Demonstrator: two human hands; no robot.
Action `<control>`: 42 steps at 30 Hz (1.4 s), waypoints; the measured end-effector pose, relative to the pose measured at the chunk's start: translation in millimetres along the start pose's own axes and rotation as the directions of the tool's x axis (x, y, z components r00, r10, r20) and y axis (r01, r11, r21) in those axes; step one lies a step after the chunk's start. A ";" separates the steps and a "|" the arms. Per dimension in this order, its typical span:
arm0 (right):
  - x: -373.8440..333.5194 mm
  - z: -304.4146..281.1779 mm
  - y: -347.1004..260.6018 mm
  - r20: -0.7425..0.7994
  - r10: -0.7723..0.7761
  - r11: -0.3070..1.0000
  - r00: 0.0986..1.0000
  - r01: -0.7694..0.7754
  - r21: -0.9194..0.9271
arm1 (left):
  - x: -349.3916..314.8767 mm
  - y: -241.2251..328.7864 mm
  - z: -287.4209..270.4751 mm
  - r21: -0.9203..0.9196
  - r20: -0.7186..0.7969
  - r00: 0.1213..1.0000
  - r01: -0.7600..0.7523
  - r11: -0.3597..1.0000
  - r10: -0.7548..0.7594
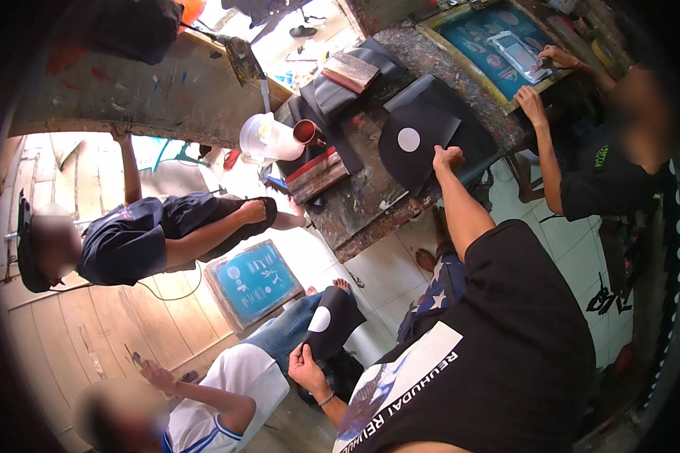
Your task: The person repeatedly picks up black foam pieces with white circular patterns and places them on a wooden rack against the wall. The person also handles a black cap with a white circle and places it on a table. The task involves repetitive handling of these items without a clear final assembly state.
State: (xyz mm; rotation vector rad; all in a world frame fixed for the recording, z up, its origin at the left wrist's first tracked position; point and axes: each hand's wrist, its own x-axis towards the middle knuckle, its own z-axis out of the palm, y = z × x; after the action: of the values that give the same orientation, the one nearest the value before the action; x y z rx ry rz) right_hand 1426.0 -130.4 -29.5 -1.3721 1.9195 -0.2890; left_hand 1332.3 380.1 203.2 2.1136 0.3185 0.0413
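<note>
My left hand (pixel 307 372), low and left of my body, pinches the edge of a black flexible sheet (pixel 341 323) with a white circle printed on it. That sheet hangs off the table. My right hand (pixel 448 158) is stretched out over the worktable (pixel 370 208), its fingers closed at the edge of another black sheet (pixel 404 167) with a white circle. This one lies on top of more black sheets (pixel 472 143), which have rounded outlines. The fingertips of my right hand are partly hidden.
On the paint-stained table stand a white bucket (pixel 261 136), a reddish-brown cup (pixel 307 133) and wood-handled squeegees (pixel 316 177). A co-worker at right handles a yellow-edged printing screen (pixel 461 38). Two other people are at left, near a blue screen (pixel 255 283).
</note>
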 end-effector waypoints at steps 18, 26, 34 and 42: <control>-94.0 -169.1 1.9 0.529 -0.690 0.437 0.493 -0.299 0.848 | 32.0 24.9 26.2 -0.022 0.321 0.899 -0.308 0.951 0.298; -126.3 -363.1 112.1 -0.470 -0.537 0.455 0.701 0.710 0.538 | 2.1 108.0 174.7 -0.198 0.669 0.378 -0.739 0.644 0.640; -139.8 -508.4 287.0 -0.438 -0.431 0.769 0.789 0.575 0.279 | -163.7 172.0 250.3 -0.372 0.708 -0.224 -0.925 0.083 0.669; -195.1 -636.7 499.3 -0.492 -0.229 0.933 0.840 0.333 0.136 | -381.9 159.0 269.7 -0.649 0.682 -0.483 -0.746 0.149 0.549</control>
State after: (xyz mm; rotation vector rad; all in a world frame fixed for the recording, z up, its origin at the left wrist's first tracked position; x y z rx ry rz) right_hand 663.5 96.0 215.5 -1.5328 1.9754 -1.0339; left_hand 1038.9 -16.2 228.5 1.5684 -2.1110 -0.5090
